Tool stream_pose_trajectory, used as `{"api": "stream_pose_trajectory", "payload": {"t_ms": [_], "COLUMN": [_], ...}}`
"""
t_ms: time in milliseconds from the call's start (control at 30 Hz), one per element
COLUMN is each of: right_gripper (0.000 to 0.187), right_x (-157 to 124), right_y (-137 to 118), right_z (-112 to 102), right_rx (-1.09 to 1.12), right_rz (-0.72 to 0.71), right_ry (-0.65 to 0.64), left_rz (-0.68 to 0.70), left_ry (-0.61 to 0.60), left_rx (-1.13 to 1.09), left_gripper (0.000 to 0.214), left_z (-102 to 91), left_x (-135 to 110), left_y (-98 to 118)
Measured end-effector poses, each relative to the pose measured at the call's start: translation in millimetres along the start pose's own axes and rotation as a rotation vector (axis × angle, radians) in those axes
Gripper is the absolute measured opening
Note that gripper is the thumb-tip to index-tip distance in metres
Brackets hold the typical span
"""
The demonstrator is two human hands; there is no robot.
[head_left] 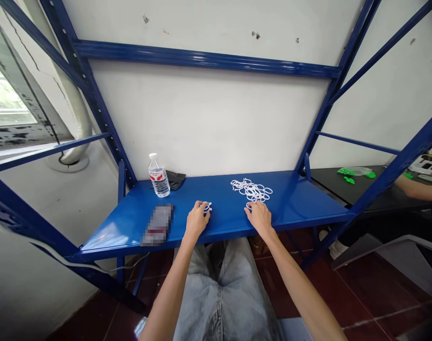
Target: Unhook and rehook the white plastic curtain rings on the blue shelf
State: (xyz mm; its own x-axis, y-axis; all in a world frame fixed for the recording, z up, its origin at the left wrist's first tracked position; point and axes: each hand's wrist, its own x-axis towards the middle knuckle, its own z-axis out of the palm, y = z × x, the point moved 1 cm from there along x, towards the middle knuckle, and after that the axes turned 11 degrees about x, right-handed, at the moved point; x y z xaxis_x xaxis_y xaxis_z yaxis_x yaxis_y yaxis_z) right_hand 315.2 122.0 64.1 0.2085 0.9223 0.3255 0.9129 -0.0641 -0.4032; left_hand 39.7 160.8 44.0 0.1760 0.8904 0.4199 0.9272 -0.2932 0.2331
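Note:
On a blue steel shelf (pixel 216 222), a loose heap of white plastic rings (pixel 251 190) lies at the middle right. My left hand (pixel 197 220) rests on the shelf, its fingertips on a small white ring (pixel 206 206) apart from the heap. My right hand (pixel 258 218) sits just below the heap, fingertips at a ring (pixel 249 205) on its near edge; whether it grips that ring is hidden. A clear water bottle (pixel 159 177) with a red label stands at the back left, beside a black cloth (pixel 175 179). A pixelated flat rectangular object (pixel 158 224) lies left of my left hand.
Blue steel uprights and braces (pixel 91 104) frame the shelf against a white wall. To the right, another person's forearm (pixel 417 188) reaches over a dark table (pixel 344 189) holding green objects (pixel 348 171). My jeans-covered lap (pixel 225 293) lies below the shelf edge.

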Motion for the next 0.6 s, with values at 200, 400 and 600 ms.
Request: {"api": "stream_pose_trajectory", "payload": {"t_ms": [200,400,600], "right_gripper": [0.02,0.022,0.023], "right_x": [9,17,15], "right_y": [-20,-58,-77], "right_z": [21,56,70], "right_rx": [0.261,0.725,0.951], "right_rz": [-0.222,-0.438,-0.565], "right_ry": [-0.101,-0.153,-0.202], "left_rz": [-0.082,0.073,0.209], "left_ry": [0.027,0.091,0.019], "left_rx": [-0.039,-0.142,-0.124], "left_gripper": [0.036,0.042,0.046], "left_z": [-3.2,-9.0,-5.5], "left_x": [1,-5,-6], "left_y": [-1,4,7]}}
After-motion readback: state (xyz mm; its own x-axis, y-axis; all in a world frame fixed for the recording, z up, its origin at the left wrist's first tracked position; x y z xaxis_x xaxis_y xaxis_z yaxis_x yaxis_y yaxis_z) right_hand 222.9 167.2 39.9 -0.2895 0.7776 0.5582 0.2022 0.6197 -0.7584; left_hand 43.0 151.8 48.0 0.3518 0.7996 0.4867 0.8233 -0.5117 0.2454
